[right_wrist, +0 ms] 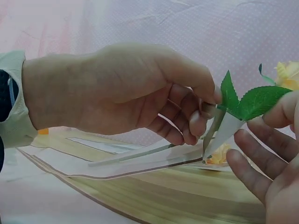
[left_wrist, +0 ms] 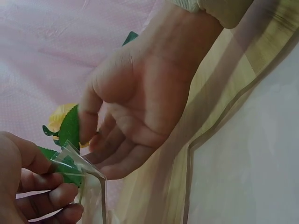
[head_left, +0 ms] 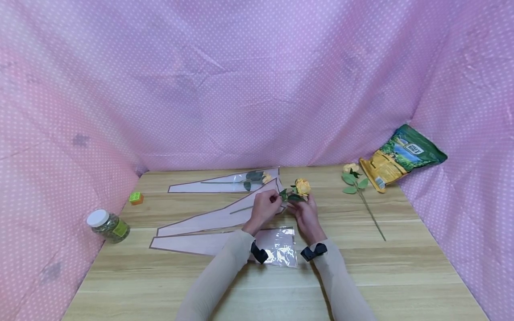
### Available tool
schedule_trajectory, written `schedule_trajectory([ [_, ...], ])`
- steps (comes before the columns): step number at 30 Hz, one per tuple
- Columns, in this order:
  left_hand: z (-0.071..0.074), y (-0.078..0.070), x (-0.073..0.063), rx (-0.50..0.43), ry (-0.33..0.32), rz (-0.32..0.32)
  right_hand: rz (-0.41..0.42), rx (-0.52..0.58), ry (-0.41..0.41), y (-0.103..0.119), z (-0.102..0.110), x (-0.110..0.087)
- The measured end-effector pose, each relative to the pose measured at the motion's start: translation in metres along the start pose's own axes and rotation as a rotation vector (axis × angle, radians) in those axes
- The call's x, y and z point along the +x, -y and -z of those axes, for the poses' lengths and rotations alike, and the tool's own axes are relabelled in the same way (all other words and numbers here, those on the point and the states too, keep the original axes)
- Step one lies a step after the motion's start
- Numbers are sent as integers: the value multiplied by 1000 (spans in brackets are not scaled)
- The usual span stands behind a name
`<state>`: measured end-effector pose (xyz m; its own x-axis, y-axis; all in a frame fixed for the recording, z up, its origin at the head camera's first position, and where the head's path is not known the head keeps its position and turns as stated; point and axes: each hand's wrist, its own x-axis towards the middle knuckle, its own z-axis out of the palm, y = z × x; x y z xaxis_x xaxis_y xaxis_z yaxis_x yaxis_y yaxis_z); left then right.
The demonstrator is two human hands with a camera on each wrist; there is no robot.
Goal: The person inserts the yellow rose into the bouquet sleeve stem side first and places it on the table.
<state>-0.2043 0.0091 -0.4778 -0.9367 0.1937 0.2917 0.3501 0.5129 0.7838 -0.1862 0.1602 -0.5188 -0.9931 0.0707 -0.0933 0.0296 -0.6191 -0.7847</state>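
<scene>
A yellow artificial rose (head_left: 303, 187) lies with its stem inside the middle flower sleeve (head_left: 217, 218), which is tapered, pale and dark-edged. Its bloom and green leaves (right_wrist: 261, 103) stick out at the wide end. My left hand (head_left: 265, 207) pinches the sleeve's mouth between thumb and forefinger, close to the leaves. From the right, my right hand (head_left: 307, 216) holds a leaf of the rose at its thumb and forefinger, the other fingers spread loosely below. In the left wrist view the sleeve's clear corner (left_wrist: 70, 158) stands up against the leaf, between both hands (left_wrist: 140, 88).
Behind lies another sleeve (head_left: 184, 188) with a rose inside; a flat sleeve (head_left: 184, 244) lies in front. At right are a loose rose (head_left: 363, 198) and a green-yellow bag (head_left: 401, 156). A white-lidded jar (head_left: 108, 226) and toy bricks (head_left: 136, 198) stand left.
</scene>
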Motion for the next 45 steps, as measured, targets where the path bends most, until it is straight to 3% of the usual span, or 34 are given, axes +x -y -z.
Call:
schedule_trajectory([
  [8, 1, -1, 0, -3, 6, -1, -8, -29, 35, 9, 4, -6],
  [21, 1, -1, 0, -5, 23, 16, -88, -195, -107, 22, 3, -4],
  [45, 5, -6, 2, 37, 14, -44, -43, -244, -33, 9, -5, -1],
])
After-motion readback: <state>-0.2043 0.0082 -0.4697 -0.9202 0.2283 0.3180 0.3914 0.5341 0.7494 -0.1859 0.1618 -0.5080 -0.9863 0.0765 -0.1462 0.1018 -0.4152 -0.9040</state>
